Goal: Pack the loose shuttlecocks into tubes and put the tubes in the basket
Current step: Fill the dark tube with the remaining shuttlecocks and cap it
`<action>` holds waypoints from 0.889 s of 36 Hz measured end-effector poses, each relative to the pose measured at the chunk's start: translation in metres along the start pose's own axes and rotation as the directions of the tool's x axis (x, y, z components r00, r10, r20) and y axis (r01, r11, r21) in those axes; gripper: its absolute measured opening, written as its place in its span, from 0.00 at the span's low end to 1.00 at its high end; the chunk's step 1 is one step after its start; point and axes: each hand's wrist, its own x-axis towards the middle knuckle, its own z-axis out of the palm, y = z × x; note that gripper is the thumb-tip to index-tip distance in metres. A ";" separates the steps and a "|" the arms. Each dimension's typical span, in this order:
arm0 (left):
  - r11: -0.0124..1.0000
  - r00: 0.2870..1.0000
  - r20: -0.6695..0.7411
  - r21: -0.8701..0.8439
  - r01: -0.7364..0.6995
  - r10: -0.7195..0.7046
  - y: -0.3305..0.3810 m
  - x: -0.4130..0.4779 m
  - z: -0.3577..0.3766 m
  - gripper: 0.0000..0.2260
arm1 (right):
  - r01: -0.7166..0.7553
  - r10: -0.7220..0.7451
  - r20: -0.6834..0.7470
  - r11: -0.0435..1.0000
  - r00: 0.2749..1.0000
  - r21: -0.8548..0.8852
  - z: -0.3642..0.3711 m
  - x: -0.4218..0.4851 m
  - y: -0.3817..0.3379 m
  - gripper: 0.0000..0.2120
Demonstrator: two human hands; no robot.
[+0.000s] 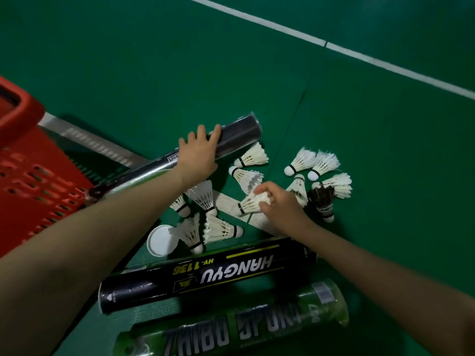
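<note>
Nearest: green printed tube (pixel 231 327) and black cardboard tube (pixel 205 276) lie on green court floor. Right hand (pixel 277 201) grip pinches white feather shuttlecock (pixel 250 202) by skirt, cork pointing left. Just beyond, left hand (pixel 199 152) grip clasps dark grey tube (pixel 231 140); long axis runs lower-left to upper-right. Red plastic basket (pixel 33 181) at left.

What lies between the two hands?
Head view: one loose white shuttlecock lies between the left hand, holding the dark tube, and the right hand, pinching a second shuttlecock.
</note>
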 end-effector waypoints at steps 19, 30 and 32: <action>0.954 0.953 -0.118 0.143 -0.263 0.280 0.058 -0.109 -0.018 0.44 | -0.111 0.251 -0.353 0.921 0.901 0.373 -0.074 -0.057 0.037 0.11; 0.959 0.960 -0.069 0.108 -0.263 0.272 0.064 -0.126 -0.014 0.48 | 0.093 0.087 -0.557 0.953 0.826 0.287 -0.094 -0.066 0.038 0.04; 0.961 0.961 -0.064 0.087 -0.262 0.268 0.064 -0.128 -0.015 0.47 | 0.142 0.059 -0.555 0.939 0.830 0.313 -0.095 -0.065 0.033 0.07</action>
